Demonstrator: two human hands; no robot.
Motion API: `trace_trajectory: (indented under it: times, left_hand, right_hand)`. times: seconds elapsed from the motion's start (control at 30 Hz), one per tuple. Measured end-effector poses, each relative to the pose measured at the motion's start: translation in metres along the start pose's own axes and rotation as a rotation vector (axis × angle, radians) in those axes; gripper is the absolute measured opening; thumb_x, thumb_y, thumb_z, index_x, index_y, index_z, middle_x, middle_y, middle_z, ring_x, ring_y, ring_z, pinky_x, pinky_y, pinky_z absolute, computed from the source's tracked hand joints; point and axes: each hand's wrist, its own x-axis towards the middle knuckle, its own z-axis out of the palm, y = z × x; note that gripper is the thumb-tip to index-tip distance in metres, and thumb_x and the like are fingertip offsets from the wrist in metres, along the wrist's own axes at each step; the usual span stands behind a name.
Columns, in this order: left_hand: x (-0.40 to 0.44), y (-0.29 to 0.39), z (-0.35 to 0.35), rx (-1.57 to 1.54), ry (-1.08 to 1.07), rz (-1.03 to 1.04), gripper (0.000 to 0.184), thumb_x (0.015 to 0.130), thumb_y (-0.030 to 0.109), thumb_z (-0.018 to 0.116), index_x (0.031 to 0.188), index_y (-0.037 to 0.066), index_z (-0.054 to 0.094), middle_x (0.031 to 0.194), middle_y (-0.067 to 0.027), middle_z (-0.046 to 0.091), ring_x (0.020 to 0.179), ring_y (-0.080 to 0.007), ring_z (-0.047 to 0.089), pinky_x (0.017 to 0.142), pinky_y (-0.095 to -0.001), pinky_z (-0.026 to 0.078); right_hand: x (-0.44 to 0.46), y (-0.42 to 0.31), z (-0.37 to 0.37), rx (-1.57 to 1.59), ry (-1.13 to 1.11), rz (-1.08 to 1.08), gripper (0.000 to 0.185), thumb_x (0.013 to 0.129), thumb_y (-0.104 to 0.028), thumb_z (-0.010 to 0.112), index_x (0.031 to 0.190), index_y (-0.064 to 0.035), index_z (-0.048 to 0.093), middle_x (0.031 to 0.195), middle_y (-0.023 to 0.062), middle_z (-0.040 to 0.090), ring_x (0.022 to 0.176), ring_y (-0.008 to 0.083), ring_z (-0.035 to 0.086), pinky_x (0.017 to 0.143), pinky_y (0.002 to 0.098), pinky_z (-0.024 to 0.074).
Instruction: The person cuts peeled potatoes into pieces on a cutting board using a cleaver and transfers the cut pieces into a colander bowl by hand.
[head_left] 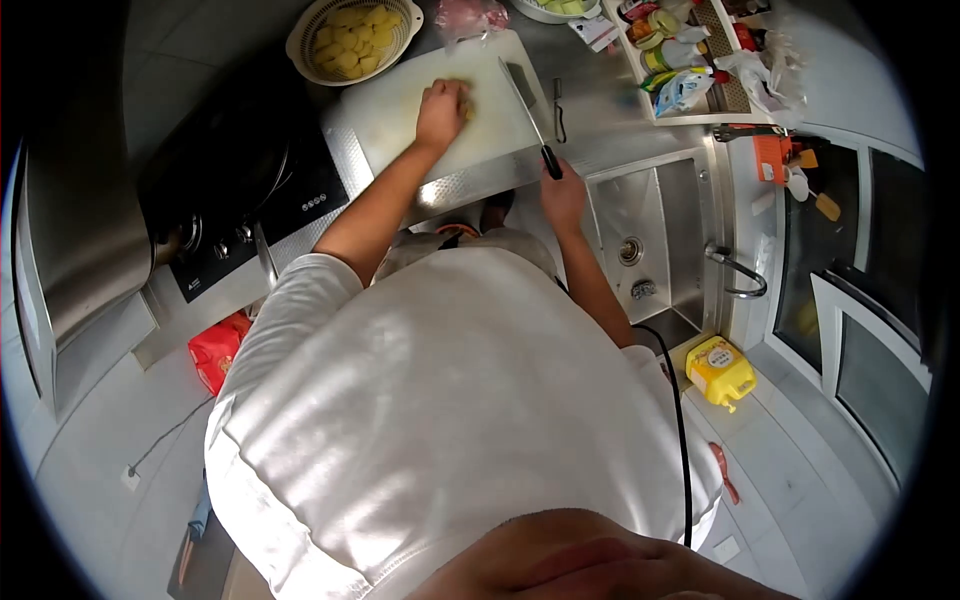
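Note:
My left hand (442, 114) is closed, fingers curled down on the white cutting board (400, 120). A bit of yellow potato (470, 110) shows at its fingertips; the rest is hidden under the hand. My right hand (564, 196) is wrapped round the black handle of a kitchen knife (524, 95). The blade slants away to the upper left, over the right part of the board, apart from my left hand. Behind the board's left corner stands a white colander (297, 45) holding several yellow potato chunks (350, 42).
A sink (625, 205) with a faucet (735, 272) lies to the right. A peeler-like tool (559, 110) rests beside the board. At upper right is a tray (690, 116) of packets and bottles. A black cooktop (240, 190) is on the left; a yellow jug (720, 370) stands on the floor.

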Motion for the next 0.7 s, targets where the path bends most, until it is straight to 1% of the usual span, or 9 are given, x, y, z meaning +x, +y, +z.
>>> trace_trajectory:
  times: [0.13,0.2,0.23,0.37,0.5,0.57,0.6,0.67,0.7]
  left_hand:
    - [0.006,-0.02,0.013,-0.019,-0.068,0.137,0.041,0.08,0.003,0.068,0.12,0.01,0.066,0.12,-0.0161,0.064,0.109,-0.0389,0.06,0.098,-0.0455,0.051]
    - [-0.006,-0.023,0.035,0.173,-0.125,0.192,0.038,0.084,0.008,0.066,0.121,0.012,0.066,0.122,-0.0154,0.062,0.113,-0.0406,0.058,0.098,-0.0464,0.052]
    - [-0.011,-0.021,0.043,0.365,-0.274,0.06,0.036,0.089,0.011,0.063,0.125,0.013,0.065,0.128,-0.014,0.059,0.118,-0.0392,0.055,0.1,-0.0466,0.052]
    - [-0.022,-0.034,0.061,0.339,-0.262,0.0,0.041,0.09,0.014,0.063,0.13,0.01,0.061,0.133,-0.0166,0.057,0.119,-0.0435,0.053,0.103,-0.0459,0.049]
    - [-0.018,-0.046,0.059,0.294,-0.27,0.151,0.04,0.092,0.016,0.062,0.131,0.011,0.06,0.128,-0.0167,0.058,0.119,-0.0406,0.054,0.102,-0.0458,0.05]
    - [-0.012,-0.044,0.053,0.274,-0.253,0.158,0.034,0.091,0.019,0.065,0.123,0.01,0.064,0.115,-0.0177,0.066,0.107,-0.038,0.064,0.096,-0.0459,0.053]
    - [-0.007,-0.042,0.051,0.274,-0.25,0.158,0.034,0.091,0.019,0.065,0.123,0.01,0.064,0.115,-0.0177,0.066,0.107,-0.038,0.064,0.096,-0.0459,0.053]
    - [-0.001,-0.037,0.05,0.234,-0.219,-0.008,0.028,0.09,0.024,0.067,0.114,0.009,0.069,0.098,-0.0183,0.072,0.091,-0.0378,0.07,0.087,-0.0475,0.057]
    - [0.0,-0.032,0.044,0.233,-0.218,-0.013,0.028,0.09,0.024,0.067,0.114,0.009,0.069,0.098,-0.0183,0.072,0.091,-0.0378,0.07,0.087,-0.0475,0.057]
  right_hand:
    - [0.002,-0.021,-0.002,0.065,-0.077,0.065,0.025,0.093,-0.028,0.069,0.113,-0.0147,0.076,0.097,0.0156,0.075,0.09,0.0371,0.072,0.078,0.0412,0.0543]
    - [0.003,-0.024,0.001,0.103,-0.09,0.073,0.025,0.093,-0.029,0.069,0.112,-0.0144,0.076,0.098,0.0147,0.075,0.09,0.0356,0.072,0.079,0.0398,0.054]
    - [0.003,-0.027,0.001,0.109,-0.095,0.079,0.024,0.094,-0.027,0.069,0.112,-0.014,0.076,0.098,0.0148,0.075,0.09,0.0346,0.072,0.079,0.0393,0.054]
    - [-0.002,-0.016,0.003,0.162,-0.15,0.102,0.022,0.093,-0.025,0.069,0.11,-0.0124,0.076,0.097,0.0154,0.075,0.091,0.0326,0.073,0.081,0.038,0.0541]
    - [-0.011,0.01,0.013,0.121,-0.125,0.093,0.021,0.092,-0.022,0.07,0.109,-0.0102,0.076,0.097,0.0156,0.075,0.092,0.0313,0.073,0.081,0.0368,0.0543]
    - [-0.017,0.022,0.015,0.17,-0.113,0.098,0.021,0.091,-0.019,0.072,0.109,-0.0081,0.076,0.098,0.0159,0.075,0.091,0.0291,0.073,0.081,0.0359,0.0544]
    - [-0.018,0.021,0.014,0.17,-0.112,0.095,0.021,0.091,-0.019,0.072,0.109,-0.0081,0.076,0.098,0.0159,0.075,0.091,0.0291,0.073,0.081,0.0359,0.0544]
    - [-0.024,0.02,0.011,0.249,-0.13,0.132,0.02,0.091,-0.017,0.071,0.108,-0.007,0.076,0.095,0.0161,0.075,0.089,0.0272,0.074,0.08,0.0352,0.0544]
    - [-0.025,0.018,0.009,0.245,-0.135,0.132,0.02,0.091,-0.017,0.071,0.108,-0.007,0.076,0.095,0.0161,0.075,0.089,0.0272,0.074,0.08,0.0352,0.0544]
